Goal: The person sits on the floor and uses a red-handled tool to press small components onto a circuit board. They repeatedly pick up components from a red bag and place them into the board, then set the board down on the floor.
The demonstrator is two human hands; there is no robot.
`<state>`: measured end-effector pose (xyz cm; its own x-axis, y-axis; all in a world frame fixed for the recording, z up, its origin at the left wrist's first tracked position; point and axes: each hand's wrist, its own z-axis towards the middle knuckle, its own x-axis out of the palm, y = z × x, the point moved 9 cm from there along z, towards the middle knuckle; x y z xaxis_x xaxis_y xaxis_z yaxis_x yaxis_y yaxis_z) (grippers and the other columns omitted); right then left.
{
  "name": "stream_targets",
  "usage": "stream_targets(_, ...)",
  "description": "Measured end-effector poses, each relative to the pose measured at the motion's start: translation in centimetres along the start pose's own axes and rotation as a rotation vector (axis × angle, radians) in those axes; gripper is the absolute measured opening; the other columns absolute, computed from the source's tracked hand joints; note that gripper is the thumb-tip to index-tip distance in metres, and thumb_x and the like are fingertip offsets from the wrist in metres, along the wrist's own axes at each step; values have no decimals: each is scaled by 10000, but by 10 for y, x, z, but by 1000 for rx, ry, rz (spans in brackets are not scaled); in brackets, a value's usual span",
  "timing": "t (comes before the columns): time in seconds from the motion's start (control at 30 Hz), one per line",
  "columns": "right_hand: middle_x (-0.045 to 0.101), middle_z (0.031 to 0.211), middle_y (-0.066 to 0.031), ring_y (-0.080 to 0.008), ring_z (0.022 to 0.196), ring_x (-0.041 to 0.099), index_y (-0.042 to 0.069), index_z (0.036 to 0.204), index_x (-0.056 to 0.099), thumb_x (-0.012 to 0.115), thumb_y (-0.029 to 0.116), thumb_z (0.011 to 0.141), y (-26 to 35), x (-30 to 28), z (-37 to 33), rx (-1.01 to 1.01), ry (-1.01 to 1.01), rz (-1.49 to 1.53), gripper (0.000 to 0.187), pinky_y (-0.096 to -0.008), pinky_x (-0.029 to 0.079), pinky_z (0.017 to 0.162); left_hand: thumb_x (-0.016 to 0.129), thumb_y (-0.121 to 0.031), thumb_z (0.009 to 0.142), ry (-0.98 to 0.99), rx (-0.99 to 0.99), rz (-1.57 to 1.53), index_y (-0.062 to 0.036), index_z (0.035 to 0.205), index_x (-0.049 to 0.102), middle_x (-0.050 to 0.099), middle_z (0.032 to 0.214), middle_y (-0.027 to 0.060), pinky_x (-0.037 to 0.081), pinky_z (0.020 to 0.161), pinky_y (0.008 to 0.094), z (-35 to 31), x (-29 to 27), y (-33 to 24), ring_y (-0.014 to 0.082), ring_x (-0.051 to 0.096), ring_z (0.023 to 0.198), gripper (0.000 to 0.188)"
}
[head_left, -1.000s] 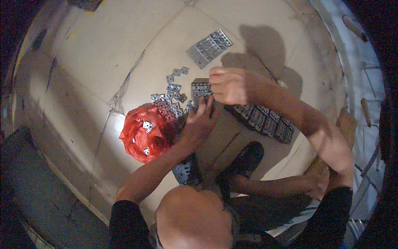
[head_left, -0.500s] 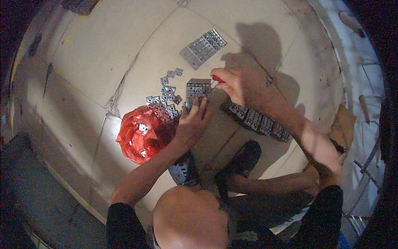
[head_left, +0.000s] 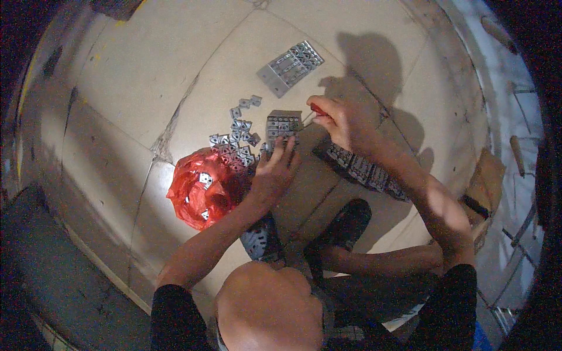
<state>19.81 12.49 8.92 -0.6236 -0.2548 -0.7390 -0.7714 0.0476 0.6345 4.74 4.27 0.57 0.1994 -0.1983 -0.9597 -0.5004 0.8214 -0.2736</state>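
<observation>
Head view first: what are the two hands doing?

"The left hand (head_left: 276, 172) is loosely spread, its fingertips resting on the near part of a grey metal rectangular block with rows of round holes (head_left: 284, 124). The right hand (head_left: 345, 126) is closed around a red-handled tool with a thin metal shaft (head_left: 318, 109)."

Does that shaft meet the block?

"It slants toward the block's right side. The tip is too small and dim for me to say whether it touches."

And what lies around the hands?

"Small square grey metal plates (head_left: 237, 137) are scattered on the pale tiled floor (head_left: 146, 76), just left of and beyond the left hand. Left of the left wrist sits a crumpled red plastic bag (head_left: 202, 193), with a few pale metal pieces (head_left: 205, 179) showing in it."

Anything near the right hand?

"A row of dark grey metal blocks (head_left: 363, 169) lies on its near side, partly under the forearm. Beyond both hands, well apart from them, is a flat grey metal panel with cut-outs (head_left: 291, 68)."
</observation>
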Motion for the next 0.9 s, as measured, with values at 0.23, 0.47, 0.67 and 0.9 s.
stream_targets(0.23, 716, 984, -204, -408, 927, 697, 33, 1163, 650, 655, 57, 929, 49, 5, 0, -312, 96, -173, 235, -466, 555, 780, 599, -160, 913, -55, 5, -14, -106, 1302, 613, 463, 1565, 154, 586, 939, 530, 0, -5, -2, 372, 479, 1394, 393)
stream_targets(0.47, 686, 865, -255, -450, 896, 687, 14, 1075, 662, 666, 163, 961, 46, 31, 19, -25, 226, -57, 187, -497, 545, 777, 598, -182, 907, -26, 17, -21, -118, 1329, 620, 468, 1536, 172, 524, 1011, 595, -5, -1, 0, 394, 439, 1421, 427)
stream_targets(0.67, 742, 826, -119, -241, 755, 713, -2, 944, 712, 701, 274, 981, 13, 47, 27, 179, 470, 361, 279, -380, 551, 703, 611, -223, 898, -33, 88, -111, -124, 1349, 626, 434, 1520, 195, 314, 1158, 716, -4, 5, 5, 465, 331, 1472, 462)
stream_targets(0.9, 620, 769, 48, -38, 650, 483, 5, 983, 738, 772, 184, 935, 2, 53, 12, 420, -14, 773, 189, -211, 370, 605, 652, -327, 911, -9, 118, -276, -116, 1385, 608, 416, 1486, 210, 237, 1161, 772, 5, 13, 10, 503, 217, 1508, 520)
